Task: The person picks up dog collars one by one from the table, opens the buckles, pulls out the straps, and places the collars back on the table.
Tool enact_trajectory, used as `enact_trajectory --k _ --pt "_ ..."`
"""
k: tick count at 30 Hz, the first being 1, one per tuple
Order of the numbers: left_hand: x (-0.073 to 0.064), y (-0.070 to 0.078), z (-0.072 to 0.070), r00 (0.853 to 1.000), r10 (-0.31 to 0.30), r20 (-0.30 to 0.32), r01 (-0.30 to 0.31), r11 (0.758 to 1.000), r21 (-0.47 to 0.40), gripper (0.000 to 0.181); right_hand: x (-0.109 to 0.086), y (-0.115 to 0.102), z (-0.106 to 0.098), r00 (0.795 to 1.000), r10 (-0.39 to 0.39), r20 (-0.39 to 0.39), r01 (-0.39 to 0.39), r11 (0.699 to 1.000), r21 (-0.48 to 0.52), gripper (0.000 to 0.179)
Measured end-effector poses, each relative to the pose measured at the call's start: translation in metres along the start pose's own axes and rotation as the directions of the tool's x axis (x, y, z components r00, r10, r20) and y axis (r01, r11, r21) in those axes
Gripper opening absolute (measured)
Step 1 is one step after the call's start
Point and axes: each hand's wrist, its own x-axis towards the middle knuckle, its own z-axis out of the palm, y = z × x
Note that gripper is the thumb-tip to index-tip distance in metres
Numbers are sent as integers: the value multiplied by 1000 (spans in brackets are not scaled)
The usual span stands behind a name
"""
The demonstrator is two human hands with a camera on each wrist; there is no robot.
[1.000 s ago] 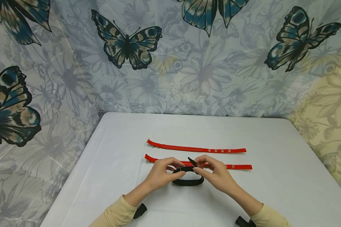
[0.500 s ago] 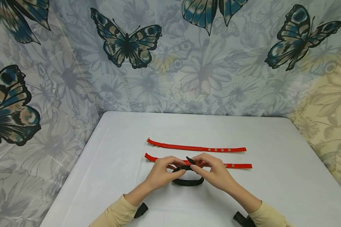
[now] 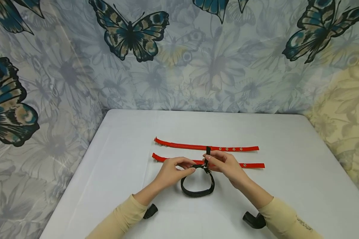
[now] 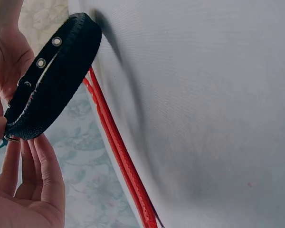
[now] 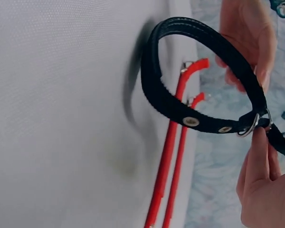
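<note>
A black collar (image 3: pixel 197 194) with metal eyelets is bent into a round loop above the table, its strap threaded at the metal buckle (image 5: pixel 249 126). My left hand (image 3: pixel 172 171) pinches the loop's upper left part between thumb and fingers. With thumb and fingertips my right hand (image 3: pixel 227 166) grips the strap beside the buckle, and the free end (image 3: pixel 208 151) points straight up. Two eyelets show on the band in the right wrist view, and a ring hangs near the buckle. Behind the hands lies a red collar (image 3: pixel 252 165), partly hidden by them.
Another red collar (image 3: pixel 185 145) with eyelets lies farther back, roughly parallel to the first. The white table (image 3: pixel 113 139) meets a wall covering (image 3: pixel 179 83) printed with butterflies and flowers. Black wrist devices (image 3: pixel 254 220) sit under both forearms.
My right hand has drawn the collar's free end upward, from leaning left to upright. The loop now looks rounder and wider, with the buckle showing. The head view has tipped slightly downward.
</note>
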Motion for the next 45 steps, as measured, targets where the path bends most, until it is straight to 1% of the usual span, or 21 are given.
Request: enact_trajectory --k 3,7,11,14,17,20,23,26,28,32,34,37,41,45 --pt "6 -1 -2 1000 -16 22 16 1000 18 17 6 2 -2 997 73 5 -74 994 75 48" --pt "13 -2 -5 998 -42 42 40 998 51 15 10 5 -2 990 139 15 -140 979 151 53" --pt "20 -2 -4 998 -56 28 53 995 80 13 14 10 -2 985 167 30 -170 969 180 52" --pt "24 -1 -3 998 -61 21 59 993 101 14 16 13 -2 984 173 48 -178 968 174 51" --pt "28 2 -3 995 -87 55 80 990 112 11 18 15 -2 983 170 69 -179 971 157 51" --pt "34 5 -3 985 -122 119 108 988 114 10 19 15 -1 982 164 88 -175 974 142 49" --pt "39 5 -3 971 -160 176 142 984 111 10 19 15 2 982 161 103 -174 976 129 46" --pt "42 5 -1 954 -213 213 196 976 99 10 19 15 4 981 160 106 -172 978 121 43" --pt "43 4 0 941 -252 225 241 967 79 10 19 16 5 982 158 105 -170 978 119 43" --pt "45 3 3 920 -322 226 323 946 32 13 19 18 6 983 157 100 -168 978 120 43" --pt "45 2 6 914 -343 218 348 937 17 16 18 18 6 983 156 100 -168 978 120 43" --pt "43 0 9 913 -358 196 361 932 20 17 18 18 7 983 158 99 -170 977 127 43" --pt "39 1 13 918 -361 161 362 932 28 16 16 18 8 982 164 90 -175 975 136 43" --pt "36 1 16 924 -358 135 364 931 -20 14 14 17 9 984 161 75 -171 974 149 43"
